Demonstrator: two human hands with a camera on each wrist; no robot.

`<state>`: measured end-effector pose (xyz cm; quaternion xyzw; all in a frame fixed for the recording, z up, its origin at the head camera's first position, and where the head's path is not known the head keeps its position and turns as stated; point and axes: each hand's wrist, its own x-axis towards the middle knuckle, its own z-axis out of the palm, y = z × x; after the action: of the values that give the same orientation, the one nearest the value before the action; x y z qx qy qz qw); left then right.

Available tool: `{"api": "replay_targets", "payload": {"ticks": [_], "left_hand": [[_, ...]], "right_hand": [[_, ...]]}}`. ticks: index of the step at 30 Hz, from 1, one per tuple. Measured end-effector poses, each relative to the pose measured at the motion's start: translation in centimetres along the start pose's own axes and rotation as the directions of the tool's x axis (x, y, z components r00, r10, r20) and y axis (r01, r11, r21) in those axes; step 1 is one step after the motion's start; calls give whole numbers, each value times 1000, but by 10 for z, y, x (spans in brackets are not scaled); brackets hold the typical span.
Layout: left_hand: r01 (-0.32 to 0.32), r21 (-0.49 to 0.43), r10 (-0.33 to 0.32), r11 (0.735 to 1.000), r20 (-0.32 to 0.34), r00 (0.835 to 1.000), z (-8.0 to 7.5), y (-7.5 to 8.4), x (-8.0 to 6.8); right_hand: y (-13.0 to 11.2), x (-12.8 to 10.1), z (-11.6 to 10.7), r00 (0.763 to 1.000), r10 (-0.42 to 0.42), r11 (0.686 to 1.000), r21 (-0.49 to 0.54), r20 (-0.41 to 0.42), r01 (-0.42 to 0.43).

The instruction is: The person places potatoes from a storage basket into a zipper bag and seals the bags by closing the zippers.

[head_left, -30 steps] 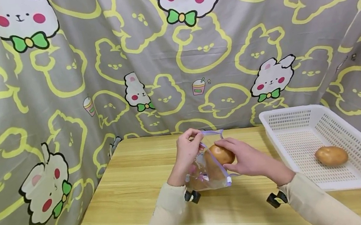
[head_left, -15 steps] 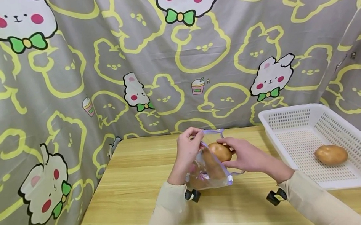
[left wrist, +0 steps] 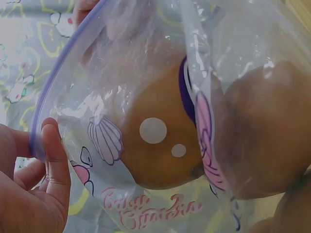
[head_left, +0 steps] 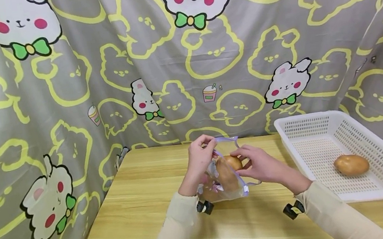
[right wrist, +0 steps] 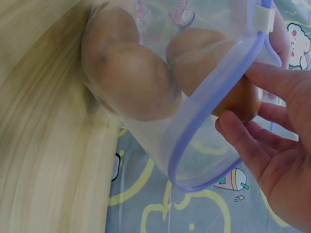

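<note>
Clear plastic makes up the zip bag you hold over the middle of the wooden table. Your left hand pinches the bag's purple rim near the top, with the fingers curled on the edge. Your right hand has its fingers curled round a brown potato that sits right at the bag's open mouth, partly inside. More potatoes already lie in the bottom of the bag, pressed close together. The bag has pink writing and little shell pictures on it. To your right, a white basket stands on the table, well apart from the bag, with one potato in the basket lying in it. A grey bunny curtain hangs behind the table.
</note>
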<state>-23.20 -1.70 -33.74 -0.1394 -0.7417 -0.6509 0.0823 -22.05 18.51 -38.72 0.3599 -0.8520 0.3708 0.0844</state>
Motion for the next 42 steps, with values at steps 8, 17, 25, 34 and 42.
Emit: {"api": "replay_targets", "payload": {"ticks": [8,17,25,34,42], "left_hand": [[5,-16,-5,1000,-5,1000,3,-31,14],[-3,-69,2,998,-20,1000,6,-34,12],[29,-80,-31,996,-25,999,6,-33,11],[40,-101,-42,994,-21,999,5,-34,10],[34,-101,-36,994,-22,999,4,-35,11]], "right_hand": [[0,-1,-3,998,-41,997,-65,-43,38],[0,0,-3,999,-44,997,-68,-10,43],[4,-3,-3,999,-37,998,-58,-31,35],[8,-11,-8,999,-42,998,-46,-16,42],[12,-22,-26,997,-47,993,-113,-57,40]]}}
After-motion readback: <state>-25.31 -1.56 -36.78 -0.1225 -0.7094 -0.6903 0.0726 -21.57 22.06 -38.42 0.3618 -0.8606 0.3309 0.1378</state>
